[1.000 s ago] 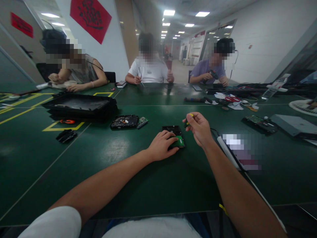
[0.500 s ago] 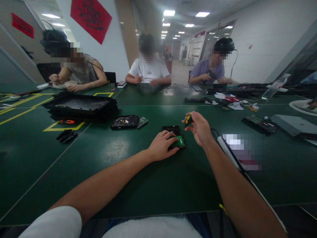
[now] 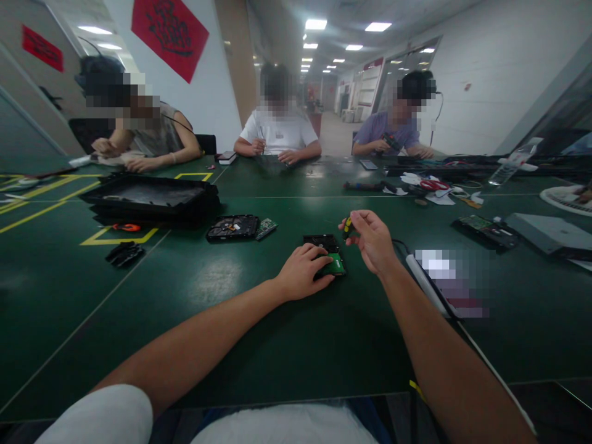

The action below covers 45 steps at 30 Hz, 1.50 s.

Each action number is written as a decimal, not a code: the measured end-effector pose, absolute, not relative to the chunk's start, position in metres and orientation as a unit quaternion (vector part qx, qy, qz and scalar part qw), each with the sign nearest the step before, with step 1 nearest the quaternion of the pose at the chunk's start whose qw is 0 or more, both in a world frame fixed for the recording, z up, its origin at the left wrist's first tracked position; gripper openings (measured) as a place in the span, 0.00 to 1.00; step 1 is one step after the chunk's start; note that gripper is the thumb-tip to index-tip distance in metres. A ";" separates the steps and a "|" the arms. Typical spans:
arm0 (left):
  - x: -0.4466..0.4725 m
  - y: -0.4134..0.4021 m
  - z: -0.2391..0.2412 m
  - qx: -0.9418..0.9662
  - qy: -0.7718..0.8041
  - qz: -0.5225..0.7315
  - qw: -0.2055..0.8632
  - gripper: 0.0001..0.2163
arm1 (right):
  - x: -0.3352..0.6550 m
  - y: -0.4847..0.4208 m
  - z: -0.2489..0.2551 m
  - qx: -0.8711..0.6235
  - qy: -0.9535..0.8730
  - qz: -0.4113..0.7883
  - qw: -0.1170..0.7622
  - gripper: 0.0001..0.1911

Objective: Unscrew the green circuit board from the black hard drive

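Overlapping the drive's (image 3: 337,264) edge, left grip (image 3: 304,271) splays; right grip (image 3: 374,243) pinches yellow-black tool (image 3: 348,228).

Tabletop (image 3: 50,283): dk grn, thin pale lines. Tape frame (image 3: 152,235): yel. Hard drive (image 3: 319,240): blk casing, bright grn PCB (image 3: 338,264). Handheld tool (image 3: 348,228): blk + yel. Stacked trays (image 3: 155,214): blk, interior greyish. Small item (image 3: 127,227) nr tape: orange. Large wall poster (image 3: 170,37): red w/ blk chars. Wearer's sleeve (image 3: 111,413): plain wht. Ctr co-worker's shirt (image 3: 280,134): wht, small dk chest mark. R co-worker's shirt (image 3: 398,126): purple. Flat box (image 3: 550,233), R: grey.
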<state>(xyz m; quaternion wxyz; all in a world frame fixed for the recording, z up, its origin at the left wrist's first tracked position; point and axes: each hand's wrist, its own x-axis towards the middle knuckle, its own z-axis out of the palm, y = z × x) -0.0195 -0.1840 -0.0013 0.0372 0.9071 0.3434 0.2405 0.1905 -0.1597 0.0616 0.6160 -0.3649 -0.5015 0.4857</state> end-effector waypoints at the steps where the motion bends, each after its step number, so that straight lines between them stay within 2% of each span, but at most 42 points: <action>1: -0.020 -0.184 -0.001 0.907 0.343 0.240 0.038 0.20 | 0.190 -0.160 0.062 -0.366 -0.502 0.482 0.617 0.22; 8: -0.020 -0.183 -0.002 0.908 0.345 0.236 0.036 0.21 | 0.193 -0.160 0.064 -0.351 -0.494 0.504 0.615 0.20; 11: -0.021 -0.183 -0.002 0.908 0.342 0.238 0.033 0.21 | 0.194 -0.159 0.064 -0.349 -0.495 0.505 0.615 0.22; 16: -0.021 -0.183 -0.003 0.909 0.342 0.238 0.032 0.21 | 0.192 -0.158 0.063 -0.377 -0.505 0.472 0.616 0.24; 27: -0.020 -0.183 -0.003 0.908 0.343 0.237 0.039 0.21 | 0.191 -0.161 0.064 -0.380 -0.538 0.426 0.620 0.21; 36: -0.020 -0.183 -0.002 0.908 0.340 0.242 0.032 0.20 | 0.190 -0.160 0.061 -0.360 -0.515 0.466 0.623 0.24; 45: -0.020 -0.183 -0.002 0.908 0.338 0.245 0.037 0.20 | 0.190 -0.160 0.061 -0.379 -0.545 0.432 0.610 0.24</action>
